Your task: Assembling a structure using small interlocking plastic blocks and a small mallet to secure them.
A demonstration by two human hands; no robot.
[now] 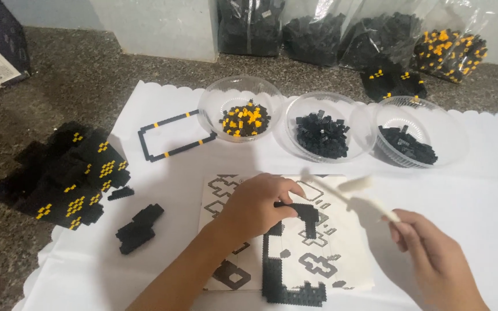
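Head view, looking down on a white cloth (479, 190) spread over a speckled stone counter (59, 80). Left hand (255, 204) rests on a printed pattern sheet (341, 253) at the near centre, its fingers curled and pinching the top of a black brick frame (295, 230) that lies flat on the sheet; the frame runs from the fingertips down the sheet's left side to its near edge. Left forearm enters from the near edge and angles up to the right, wrist low. Right hand (433, 259) sits to the right, near the cloth's near edge, its fingers closed around the lower end of a pale stick-like tool (347, 193); the tool is blurred and slants up and left, its tip above the sheet's far edge.

By its look the frame is light and stiff, but being built of tiny pressed-together bricks it probably snaps apart if bent or lifted by one end. A safer hold is likely on both sides of a thick run, kept flat against the sheet.

Beyond the sheet stand three clear bowls: left bowl (240, 106) with yellow and black bricks, middle bowl (321, 124) and right bowl (419, 132) with black ones. A thin rectangular outline (174, 135) lies left of them. A large black-and-yellow block (67, 173) sits at the cloth's left edge, a small black piece (139, 227) near it. Bags of bricks (347, 34) line the far wall.
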